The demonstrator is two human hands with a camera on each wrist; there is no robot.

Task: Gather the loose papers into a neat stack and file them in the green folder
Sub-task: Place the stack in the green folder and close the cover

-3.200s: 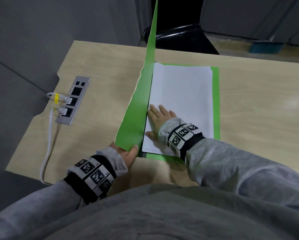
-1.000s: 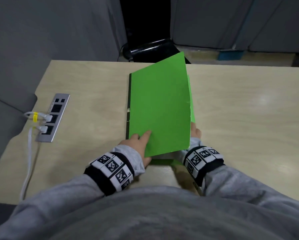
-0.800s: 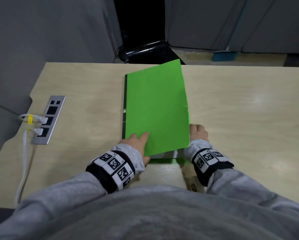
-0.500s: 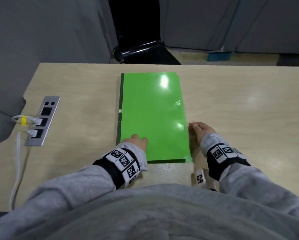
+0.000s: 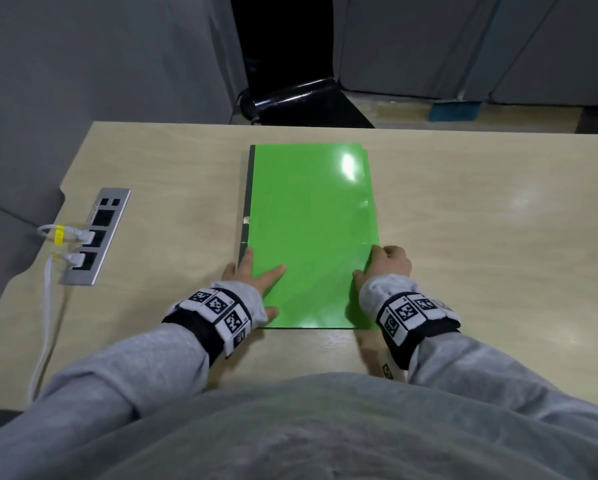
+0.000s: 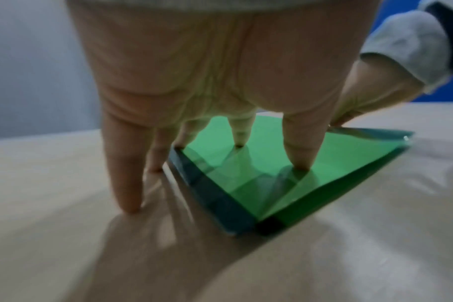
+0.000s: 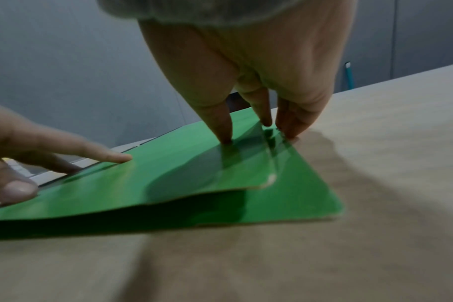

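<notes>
With the green folder [image 5: 311, 233] lying closed in the middle of the desk [image 5: 481, 237], our head view shows the left hand [image 5: 252, 275] spread flat on its near left corner and the right hand [image 5: 387, 265] at its right edge, fingers loosely bent. A power strip [image 5: 95, 237] sits at the left edge.

Left wrist: fingertips [image 6: 301, 161] apart, two on the cover, the others on the desk beside the dark spine.

Right wrist: fingers [image 7: 224, 130] together, tips pressing the cover's edge; the cover's near corner bows up slightly. We can't see any papers.
</notes>
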